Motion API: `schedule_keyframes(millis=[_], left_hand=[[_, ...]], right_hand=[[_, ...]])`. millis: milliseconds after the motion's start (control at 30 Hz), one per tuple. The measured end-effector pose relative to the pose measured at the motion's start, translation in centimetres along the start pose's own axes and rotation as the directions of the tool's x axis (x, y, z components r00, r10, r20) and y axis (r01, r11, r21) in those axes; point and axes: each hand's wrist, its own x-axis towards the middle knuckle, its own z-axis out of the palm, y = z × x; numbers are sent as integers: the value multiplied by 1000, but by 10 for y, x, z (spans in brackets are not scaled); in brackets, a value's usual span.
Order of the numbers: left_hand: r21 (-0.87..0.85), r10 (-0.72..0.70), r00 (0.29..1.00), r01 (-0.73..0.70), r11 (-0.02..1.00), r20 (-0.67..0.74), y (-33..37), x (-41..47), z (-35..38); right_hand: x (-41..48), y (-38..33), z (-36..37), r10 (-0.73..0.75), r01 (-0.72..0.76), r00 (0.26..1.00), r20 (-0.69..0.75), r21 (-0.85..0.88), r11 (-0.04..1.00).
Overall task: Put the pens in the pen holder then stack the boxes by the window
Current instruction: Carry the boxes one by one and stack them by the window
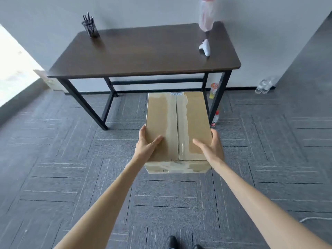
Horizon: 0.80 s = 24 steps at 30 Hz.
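Clamping cardboard box (177, 126) between left hand (146, 143) and right hand (211, 147), thumbs lying on top; risking slipping down if side pressure weakening

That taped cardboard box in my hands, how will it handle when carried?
The cardboard box probably stays stiff: its flaps are taped shut and its edges look square. Likely not very heavy, since the left hand and right hand hold it at one end only. The glossy tape could make the top slippery.
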Motion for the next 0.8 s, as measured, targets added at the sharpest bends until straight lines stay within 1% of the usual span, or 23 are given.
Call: schedule_keyframes(millis=[300, 467, 600, 800], left_hand=[[-96, 131, 980, -146, 985, -150, 103, -62, -84], [-96, 182, 951, -212, 973, -251, 152, -87, -143], [-72, 233, 912, -272, 960, -339, 182, -105, -198], [-52, 291, 827, -358, 932, -481, 213, -134, -287]], right_hand=[[-37, -139, -32, -192, 192, 981, 15, -1, 981], [-60, -214, -31, -287, 281, 956, 58, 92, 955], [-76, -271, -17, -370, 360, 926, 78, 119, 925], [-103, -360, 24, -500, 482, 859, 113, 150, 863]])
